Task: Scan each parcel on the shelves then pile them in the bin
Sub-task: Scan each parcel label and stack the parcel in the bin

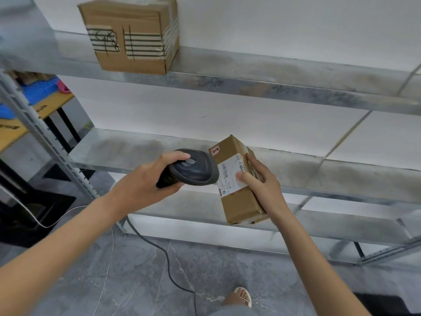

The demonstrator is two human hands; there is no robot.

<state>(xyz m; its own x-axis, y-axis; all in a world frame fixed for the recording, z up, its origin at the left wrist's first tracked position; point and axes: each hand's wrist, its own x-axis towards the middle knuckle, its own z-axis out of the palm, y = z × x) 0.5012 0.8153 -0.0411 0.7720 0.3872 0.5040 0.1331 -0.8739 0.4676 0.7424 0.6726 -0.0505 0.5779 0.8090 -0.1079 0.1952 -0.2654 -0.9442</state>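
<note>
Scanner (193,167) gripped in left hand (145,179), right hand (262,181) holding parcel (239,183)

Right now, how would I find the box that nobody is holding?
Look at the tall grey metal shelving against the white wall and go up to the highest shelf in view. Near its left end sits a squarish brown cardboard box, hanging a little over the front edge. Unlike the long, narrow cardboard parcel held lower down, its labels are crossed out with dark marker lines.
</note>
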